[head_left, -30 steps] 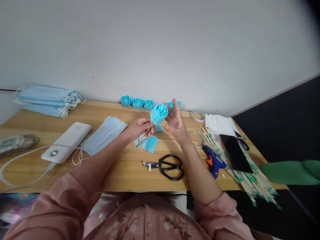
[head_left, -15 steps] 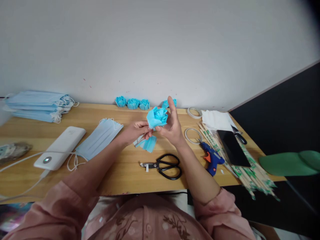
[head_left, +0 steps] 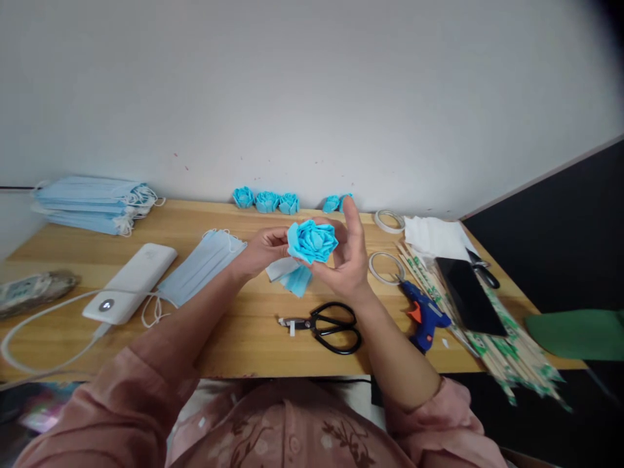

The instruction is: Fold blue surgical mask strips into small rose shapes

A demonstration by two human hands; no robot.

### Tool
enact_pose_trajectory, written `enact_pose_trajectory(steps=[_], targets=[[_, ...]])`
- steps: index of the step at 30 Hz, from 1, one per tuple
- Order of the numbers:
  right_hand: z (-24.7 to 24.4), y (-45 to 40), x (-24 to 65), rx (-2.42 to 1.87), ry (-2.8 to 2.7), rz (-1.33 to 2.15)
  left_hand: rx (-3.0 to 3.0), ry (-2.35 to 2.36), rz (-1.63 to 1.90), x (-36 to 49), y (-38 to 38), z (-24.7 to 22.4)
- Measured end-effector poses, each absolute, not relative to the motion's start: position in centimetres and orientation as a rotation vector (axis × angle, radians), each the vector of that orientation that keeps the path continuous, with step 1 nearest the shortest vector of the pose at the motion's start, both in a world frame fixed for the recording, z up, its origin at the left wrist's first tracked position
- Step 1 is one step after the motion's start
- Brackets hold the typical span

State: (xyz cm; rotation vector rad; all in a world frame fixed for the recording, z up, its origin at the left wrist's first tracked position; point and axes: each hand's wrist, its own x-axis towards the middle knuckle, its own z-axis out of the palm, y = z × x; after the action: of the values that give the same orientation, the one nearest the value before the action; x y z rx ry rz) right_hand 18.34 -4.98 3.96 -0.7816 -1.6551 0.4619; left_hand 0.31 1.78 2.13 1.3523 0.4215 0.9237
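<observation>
A blue folded flower [head_left: 312,241] is held above the table between my two hands, its petals turned up toward me. My left hand [head_left: 266,252] pinches its left edge. Around its right side and underside curls my right hand [head_left: 348,260], index finger pointing up. Cut blue mask pieces [head_left: 296,279] lie on the table below the flower. Black-handled scissors [head_left: 322,327] rest nearer to me, a white scrap at their blades. Several finished blue flowers [head_left: 267,201] stand along the wall, some partly behind my right hand.
At left are a stack of masks [head_left: 92,203], a single mask [head_left: 202,265] and a white power bank [head_left: 130,284] with a cable. To the right lie tape rolls [head_left: 387,268], a blue glue gun [head_left: 425,315], wrapped sticks [head_left: 519,364], a phone [head_left: 470,296] and white tissues [head_left: 433,235].
The flower has tipped toward me, so its centre faces up into view. Both hands have stayed on it, and the whole view has shifted slightly.
</observation>
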Motion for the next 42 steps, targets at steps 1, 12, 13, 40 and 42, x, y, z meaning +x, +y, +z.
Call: enact_pose_trajectory(steps=[1, 12, 13, 40, 42], targets=[[3.9, -5.0, 18.3, -0.783, -1.664, 0.44, 1.338, 0.43, 0.941, 0.4, 1.8, 2.1], [3.2, -4.9, 17.8, -0.773, -1.696, 0.252, 1.355, 0.419, 0.956, 0.5, 1.7, 2.2], [3.0, -4.9, 17.8, -0.795, -1.695, 0.264, 1.346, 0.412, 0.953, 0.5, 1.7, 2.2], [3.0, -3.2, 18.3, -0.838, -1.548, 0.648, 1.47, 0.578, 1.005, 0.0, 2.9, 1.6], [3.0, -3.2, 18.2, -0.818, -1.563, 0.663, 1.492, 0.581, 0.988, 0.0, 2.8, 1.5]])
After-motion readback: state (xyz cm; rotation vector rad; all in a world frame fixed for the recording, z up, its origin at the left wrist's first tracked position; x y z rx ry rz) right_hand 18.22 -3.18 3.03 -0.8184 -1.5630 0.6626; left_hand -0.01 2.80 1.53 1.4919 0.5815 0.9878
